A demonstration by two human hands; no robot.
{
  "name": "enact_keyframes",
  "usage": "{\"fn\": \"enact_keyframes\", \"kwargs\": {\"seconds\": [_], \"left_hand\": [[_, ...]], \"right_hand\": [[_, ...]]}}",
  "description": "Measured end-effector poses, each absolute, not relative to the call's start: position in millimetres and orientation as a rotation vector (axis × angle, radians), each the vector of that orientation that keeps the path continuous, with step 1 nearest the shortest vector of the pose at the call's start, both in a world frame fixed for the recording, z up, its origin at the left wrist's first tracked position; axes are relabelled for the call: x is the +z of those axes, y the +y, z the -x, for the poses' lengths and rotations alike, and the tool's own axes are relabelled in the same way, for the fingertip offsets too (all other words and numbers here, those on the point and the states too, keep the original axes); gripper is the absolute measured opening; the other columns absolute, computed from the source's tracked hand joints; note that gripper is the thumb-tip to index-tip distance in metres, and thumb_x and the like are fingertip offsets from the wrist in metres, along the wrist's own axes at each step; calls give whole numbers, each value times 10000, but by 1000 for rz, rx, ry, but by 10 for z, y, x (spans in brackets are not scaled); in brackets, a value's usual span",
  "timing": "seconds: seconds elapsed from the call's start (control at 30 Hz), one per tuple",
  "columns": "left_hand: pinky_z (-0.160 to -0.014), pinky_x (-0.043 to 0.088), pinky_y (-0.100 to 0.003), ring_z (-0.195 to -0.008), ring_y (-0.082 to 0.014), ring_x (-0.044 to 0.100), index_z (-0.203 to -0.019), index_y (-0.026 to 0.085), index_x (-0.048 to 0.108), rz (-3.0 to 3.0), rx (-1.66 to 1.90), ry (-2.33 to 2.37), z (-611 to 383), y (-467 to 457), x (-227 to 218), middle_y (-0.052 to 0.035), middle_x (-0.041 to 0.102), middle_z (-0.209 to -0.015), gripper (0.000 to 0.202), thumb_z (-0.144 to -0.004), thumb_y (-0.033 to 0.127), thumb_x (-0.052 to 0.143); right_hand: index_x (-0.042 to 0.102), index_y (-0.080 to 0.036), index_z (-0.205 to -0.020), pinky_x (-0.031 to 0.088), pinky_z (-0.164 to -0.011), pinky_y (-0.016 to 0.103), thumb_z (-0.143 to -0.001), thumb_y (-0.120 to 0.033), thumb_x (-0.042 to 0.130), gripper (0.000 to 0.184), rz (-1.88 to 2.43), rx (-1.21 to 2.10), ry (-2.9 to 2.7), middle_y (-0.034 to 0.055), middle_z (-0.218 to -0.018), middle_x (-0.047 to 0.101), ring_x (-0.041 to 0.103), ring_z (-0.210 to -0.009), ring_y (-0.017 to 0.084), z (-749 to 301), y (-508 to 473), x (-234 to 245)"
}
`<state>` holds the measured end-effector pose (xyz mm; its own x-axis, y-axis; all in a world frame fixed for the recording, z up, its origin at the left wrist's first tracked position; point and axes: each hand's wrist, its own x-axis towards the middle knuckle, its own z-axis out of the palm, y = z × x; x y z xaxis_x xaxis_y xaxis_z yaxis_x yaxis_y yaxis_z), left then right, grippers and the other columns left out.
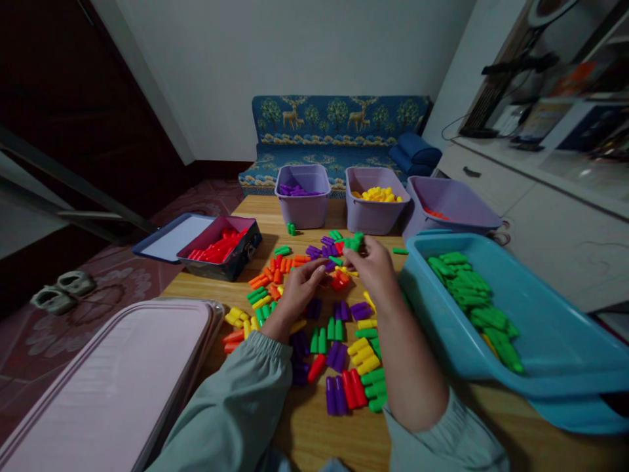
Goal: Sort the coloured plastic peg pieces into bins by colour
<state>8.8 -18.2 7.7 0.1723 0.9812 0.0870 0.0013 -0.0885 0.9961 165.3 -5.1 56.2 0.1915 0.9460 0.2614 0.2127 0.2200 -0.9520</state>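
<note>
My right hand (376, 265) is closed on green plastic pieces (354, 241), rounded at one end like bullets, above the far part of the pile. Left of it, my left hand (302, 286) is low over the pile with its fingers curled together; whatever they may pinch is hidden. Red pieces (339, 280) lie right beside its fingertips. Purple pieces (337, 395), yellow pieces (363, 356), orange pieces (278, 269) and more green ones are scattered around both hands, several joined in twos or threes.
On the wooden table (314, 442), a purple-filled bin (303, 210), yellow-filled bin (376, 223) and orange-holding bin (455, 196) stand behind. A blue tub (550, 314) of green pieces is right. Left are an open box (221, 269) of red pieces and a pink lid (118, 387).
</note>
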Motion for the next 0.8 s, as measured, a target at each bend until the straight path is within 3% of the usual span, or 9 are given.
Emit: {"fn": "enact_keyframes", "kwargs": {"seconds": [0.17,0.33,0.47,0.63,0.8], "left_hand": [[-684,544,-271,-740,-177,694,-1142,87,679,-1292,1183,1048,-86,-151,42,-114,749,-891,518,-797,473,668],[-667,546,-271,-697,-162,683,-1116,92,687,-1288,1168,1070,-91,-145,24,-94,744,-858,445,-791,397,677],[-664,541,-267,-686,-157,678,-1090,97,695,-1296,1173,1088,-81,-133,8,-82,739,-833,395,-793,356,669],[-666,530,-258,-699,-157,677,-1061,104,703,-1300,1198,1105,-65,-118,-10,-77,737,-815,361,-789,338,664],[-657,530,-267,-702,-170,680,-1066,109,703,-1336,1200,1150,-87,-105,4,-93,743,-842,348,-808,327,625]], "right_hand": [[537,-183,-867,567,-699,223,-823,-336,642,191,698,710,-495,-20,-812,632,647,-694,79,-1823,-112,919],[510,-177,-835,579,-761,182,-989,-290,425,209,539,809,-117,0,-835,600,654,-770,52,-2030,-161,1097],[505,-174,-843,564,-702,115,-1023,-330,326,298,498,885,33,11,-865,596,642,-735,27,-2082,-194,1162],[474,-200,-817,586,-645,152,-1029,-377,229,369,479,897,62,22,-874,597,657,-720,49,-2087,-223,1190],[480,-191,-805,576,-624,156,-1020,-375,250,365,511,952,70,20,-822,607,651,-700,57,-2057,-239,1188]]}}
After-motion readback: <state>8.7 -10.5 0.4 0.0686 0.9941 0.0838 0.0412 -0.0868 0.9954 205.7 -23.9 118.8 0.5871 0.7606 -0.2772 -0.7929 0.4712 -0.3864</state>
